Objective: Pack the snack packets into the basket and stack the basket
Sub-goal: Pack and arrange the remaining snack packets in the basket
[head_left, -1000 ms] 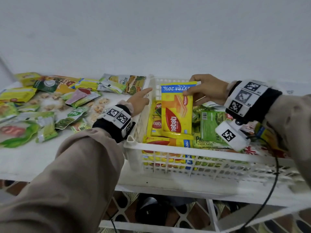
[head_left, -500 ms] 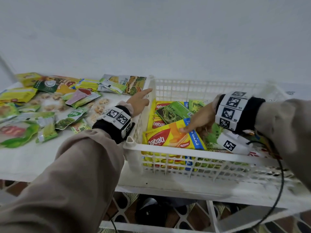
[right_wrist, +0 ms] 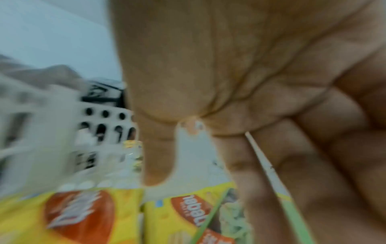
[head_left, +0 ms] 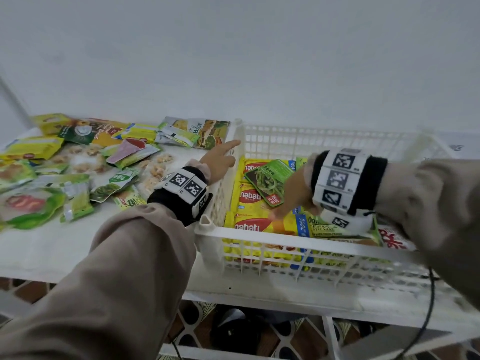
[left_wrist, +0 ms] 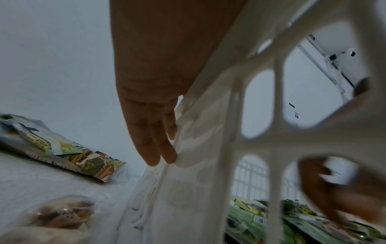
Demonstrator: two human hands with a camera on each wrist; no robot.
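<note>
A white lattice basket [head_left: 285, 236] stands on the right of the white table [head_left: 52, 253] and holds yellow Nabati wafer packets [head_left: 249, 226] and a green bean packet [head_left: 267, 181]. My right hand [head_left: 293, 196] is inside the basket. Its fingers are extended down onto the front yellow packet, beside the green one. The blurred right wrist view shows the palm [right_wrist: 229, 66] over the yellow packets [right_wrist: 79, 214]. My left hand [head_left: 220, 162] lies flat against the basket's left wall, fingers straight. The left wrist view shows those fingers [left_wrist: 150, 140] along the wall [left_wrist: 229, 82].
Several loose snack packets [head_left: 78, 165] cover the left half of the table up to the wall. More green and red packets [head_left: 337, 229] fill the basket's right side under my right wrist. A cable [head_left: 431, 307] hangs from the right arm over the table's front edge.
My right hand brought the upright yellow Nabati packet down flat into the basket's front left and now rests its fingers on it. The left hand has stayed on the basket's wall.
</note>
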